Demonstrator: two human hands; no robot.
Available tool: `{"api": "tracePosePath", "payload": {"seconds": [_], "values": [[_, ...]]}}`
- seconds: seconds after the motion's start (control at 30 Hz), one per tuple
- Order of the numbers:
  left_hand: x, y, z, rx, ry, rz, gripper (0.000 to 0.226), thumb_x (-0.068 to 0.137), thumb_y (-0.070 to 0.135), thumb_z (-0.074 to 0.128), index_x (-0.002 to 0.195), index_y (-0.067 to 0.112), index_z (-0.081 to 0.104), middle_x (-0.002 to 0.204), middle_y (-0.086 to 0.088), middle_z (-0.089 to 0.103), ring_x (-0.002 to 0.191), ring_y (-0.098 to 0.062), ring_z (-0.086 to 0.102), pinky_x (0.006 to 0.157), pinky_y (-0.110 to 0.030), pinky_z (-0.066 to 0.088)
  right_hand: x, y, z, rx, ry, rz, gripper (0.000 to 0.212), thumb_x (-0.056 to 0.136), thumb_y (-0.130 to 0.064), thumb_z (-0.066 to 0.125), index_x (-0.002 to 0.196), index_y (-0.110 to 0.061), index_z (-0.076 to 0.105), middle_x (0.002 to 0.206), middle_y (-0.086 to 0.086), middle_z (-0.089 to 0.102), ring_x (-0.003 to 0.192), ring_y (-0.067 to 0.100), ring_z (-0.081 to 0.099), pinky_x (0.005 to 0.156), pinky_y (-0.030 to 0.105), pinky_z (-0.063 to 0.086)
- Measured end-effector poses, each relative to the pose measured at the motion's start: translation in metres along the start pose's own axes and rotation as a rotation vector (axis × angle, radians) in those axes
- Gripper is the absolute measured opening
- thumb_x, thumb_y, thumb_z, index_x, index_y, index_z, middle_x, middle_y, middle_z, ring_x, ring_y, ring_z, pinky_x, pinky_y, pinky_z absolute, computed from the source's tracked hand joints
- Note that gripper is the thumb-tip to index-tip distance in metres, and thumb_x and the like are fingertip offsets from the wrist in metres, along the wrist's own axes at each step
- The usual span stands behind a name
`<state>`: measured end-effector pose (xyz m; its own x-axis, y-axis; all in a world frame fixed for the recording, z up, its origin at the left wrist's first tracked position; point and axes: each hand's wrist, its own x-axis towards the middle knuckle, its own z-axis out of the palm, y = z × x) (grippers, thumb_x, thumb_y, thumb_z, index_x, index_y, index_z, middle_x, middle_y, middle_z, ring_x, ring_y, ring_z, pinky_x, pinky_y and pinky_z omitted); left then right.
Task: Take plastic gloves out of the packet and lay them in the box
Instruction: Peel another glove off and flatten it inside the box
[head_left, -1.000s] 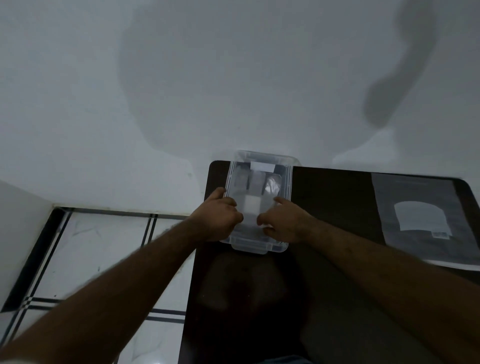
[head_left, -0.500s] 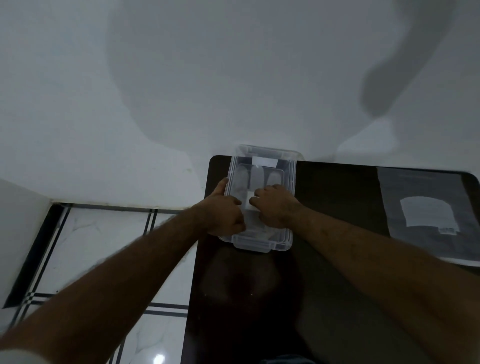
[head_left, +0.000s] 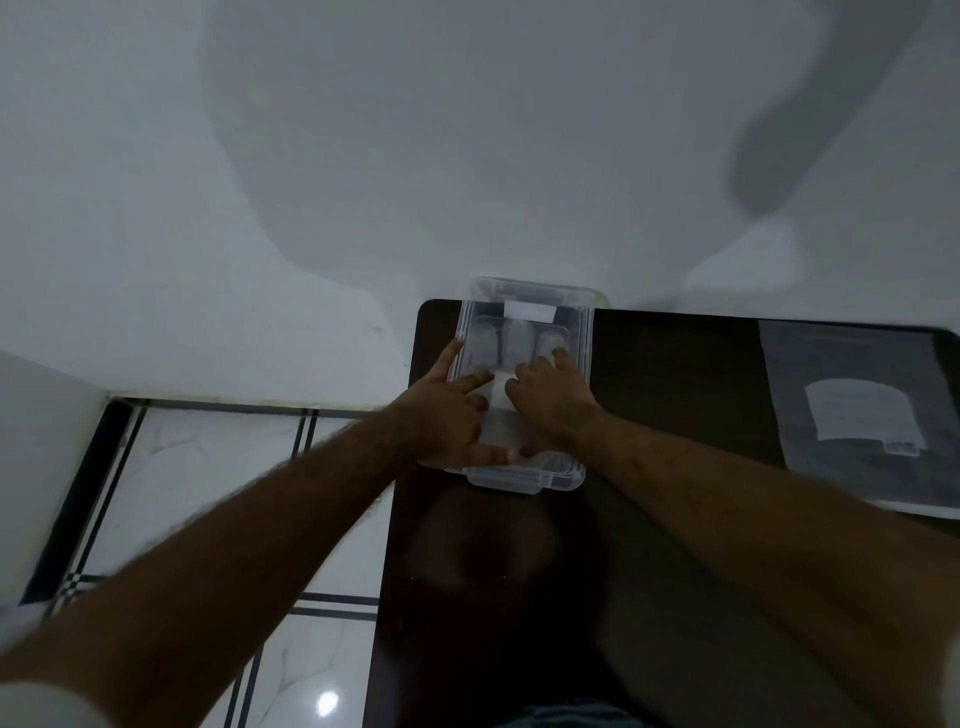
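A clear plastic box (head_left: 586, 364) stands at the far left corner of the dark table (head_left: 675, 395). Inside it lies a translucent plastic glove (head_left: 515, 340), its fingers pointing away from me. My left hand (head_left: 449, 415) rests on the glove's left side, thumb along the box's left rim and index finger stretched out. Beside it my right hand (head_left: 553, 400) lies flat on the glove with fingers spread. Both hands hide the glove's lower half. The glove packet (head_left: 857, 364), a flat clear bag with a white label, lies on the table at the right.
A white wall rises just behind the table and the box. The white tiled floor (head_left: 218, 467) with dark lines lies to the left, below the table's left edge.
Both hands have slid further into the box, away from me. Their fingers have gone from curled to stretched out flat over the glove.
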<state>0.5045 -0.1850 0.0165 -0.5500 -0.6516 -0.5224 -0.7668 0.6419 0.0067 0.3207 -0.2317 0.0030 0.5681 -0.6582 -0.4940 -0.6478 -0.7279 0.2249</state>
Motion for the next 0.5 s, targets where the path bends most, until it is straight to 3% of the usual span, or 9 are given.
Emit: {"api": "tracePosePath", "payload": {"seconds": [0.13, 0.3, 0.43, 0.5], "values": [[0.002, 0.001, 0.0, 0.009, -0.076, -0.024, 0.105, 0.09, 0.09, 0.003, 0.146, 0.022, 0.062, 0.162, 0.0, 0.049, 0.164, -0.027, 0.005, 0.119, -0.07, -0.019, -0.001, 0.0, -0.005, -0.015, 0.036, 0.009, 0.099, 0.069, -0.069, 0.084, 0.146, -0.018, 0.049, 0.147, 0.011, 0.054, 0.137, 0.033, 0.049, 0.123, 0.062, 0.024], [0.0, 0.001, -0.005, 0.021, 0.027, 0.034, 0.105, 0.085, 0.091, -0.001, 0.13, 0.031, 0.074, 0.162, -0.001, 0.049, 0.164, -0.028, 0.006, 0.119, -0.072, -0.018, -0.011, 0.007, -0.006, 0.027, 0.063, 0.007, 0.107, 0.067, -0.078, 0.079, 0.149, -0.018, 0.046, 0.152, 0.012, 0.05, 0.142, 0.034, 0.045, 0.126, 0.063, 0.018], [0.006, 0.007, -0.007, 0.026, -0.088, 0.024, 0.111, 0.083, 0.093, -0.001, 0.147, 0.026, 0.06, 0.164, -0.001, 0.047, 0.164, -0.029, 0.006, 0.117, -0.071, -0.022, -0.013, 0.001, -0.002, -0.033, -0.005, 0.042, 0.108, 0.065, -0.075, 0.082, 0.148, -0.015, 0.046, 0.15, 0.013, 0.051, 0.141, 0.035, 0.045, 0.126, 0.065, 0.015], [0.008, 0.005, -0.007, 0.007, -0.096, 0.014, 0.107, 0.088, 0.093, 0.006, 0.14, 0.022, 0.067, 0.156, -0.001, 0.056, 0.163, -0.029, 0.012, 0.118, -0.071, -0.022, -0.008, -0.002, -0.002, -0.051, -0.045, 0.059, 0.109, 0.063, -0.072, 0.086, 0.147, -0.016, 0.046, 0.149, 0.013, 0.052, 0.14, 0.035, 0.046, 0.126, 0.067, 0.012]]}}
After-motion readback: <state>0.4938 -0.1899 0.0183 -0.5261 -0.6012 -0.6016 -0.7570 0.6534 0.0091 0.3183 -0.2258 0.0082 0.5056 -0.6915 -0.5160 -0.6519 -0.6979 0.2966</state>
